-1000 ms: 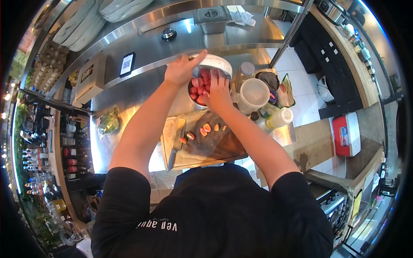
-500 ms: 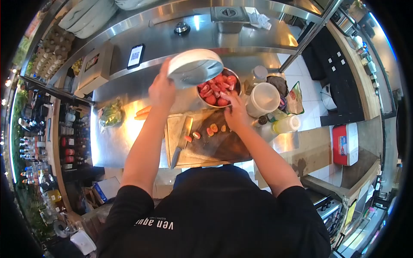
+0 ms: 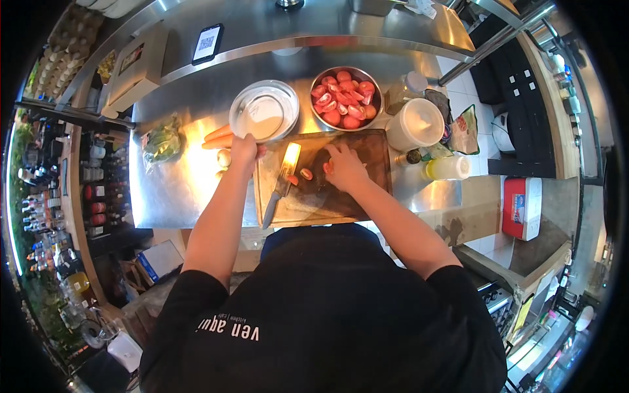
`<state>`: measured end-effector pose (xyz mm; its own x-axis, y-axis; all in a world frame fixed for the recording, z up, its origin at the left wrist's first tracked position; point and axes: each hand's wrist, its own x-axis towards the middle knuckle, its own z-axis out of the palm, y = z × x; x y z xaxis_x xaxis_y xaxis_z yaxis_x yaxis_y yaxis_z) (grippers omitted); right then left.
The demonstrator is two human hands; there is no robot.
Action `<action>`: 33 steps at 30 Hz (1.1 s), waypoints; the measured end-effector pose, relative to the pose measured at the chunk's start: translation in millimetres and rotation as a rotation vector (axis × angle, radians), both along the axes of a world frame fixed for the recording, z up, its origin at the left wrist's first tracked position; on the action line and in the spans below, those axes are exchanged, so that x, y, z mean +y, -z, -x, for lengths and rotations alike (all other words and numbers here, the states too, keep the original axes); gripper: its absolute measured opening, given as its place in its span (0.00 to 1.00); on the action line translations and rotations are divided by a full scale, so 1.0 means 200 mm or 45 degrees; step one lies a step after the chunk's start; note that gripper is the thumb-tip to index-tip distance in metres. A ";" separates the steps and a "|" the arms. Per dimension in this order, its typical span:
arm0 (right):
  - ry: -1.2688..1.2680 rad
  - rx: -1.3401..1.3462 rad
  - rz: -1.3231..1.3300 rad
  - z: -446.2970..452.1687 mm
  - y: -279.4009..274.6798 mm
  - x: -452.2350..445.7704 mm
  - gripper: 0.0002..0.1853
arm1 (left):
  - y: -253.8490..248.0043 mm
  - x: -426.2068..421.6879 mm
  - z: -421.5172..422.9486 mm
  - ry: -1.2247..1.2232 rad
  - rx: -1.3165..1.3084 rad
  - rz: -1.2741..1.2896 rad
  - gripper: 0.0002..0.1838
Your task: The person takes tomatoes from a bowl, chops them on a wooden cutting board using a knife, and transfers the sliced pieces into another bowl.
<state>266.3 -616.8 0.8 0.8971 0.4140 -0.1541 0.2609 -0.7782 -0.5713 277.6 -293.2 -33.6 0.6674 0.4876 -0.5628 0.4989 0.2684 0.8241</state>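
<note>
My left hand (image 3: 245, 152) grips the near rim of a shallow pale bowl (image 3: 286, 98), which sits upright left of the tomatoes. My right hand (image 3: 347, 169) is over the wooden cutting board (image 3: 347, 208), its fingers closed around small tomato pieces (image 3: 327, 168), partly hidden. Two more tomato ends (image 3: 306, 173) lie on the board beside a knife (image 3: 280, 190) with a grey handle. Beyond the board stands a metal bowl (image 3: 313, 110) full of cut tomatoes (image 3: 344, 98).
Carrots (image 3: 219, 137) and bagged greens (image 3: 164, 141) lie to the left. A white tub (image 3: 415, 124), a squeeze bottle (image 3: 452, 168) and a jar (image 3: 415, 82) stand to the right. A phone (image 3: 208, 43) rests on the steel shelf (image 3: 314, 26).
My left hand has brought the pale bowl from its tilt over the tomatoes down to the left, now upright. My right hand has moved from the tomato bowl to the tomato pieces on the board.
</note>
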 end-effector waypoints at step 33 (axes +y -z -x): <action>-0.762 0.025 -0.422 -0.25 0.12 0.26 0.17 | -0.21 -0.15 0.84 1.157 0.414 -0.916 0.27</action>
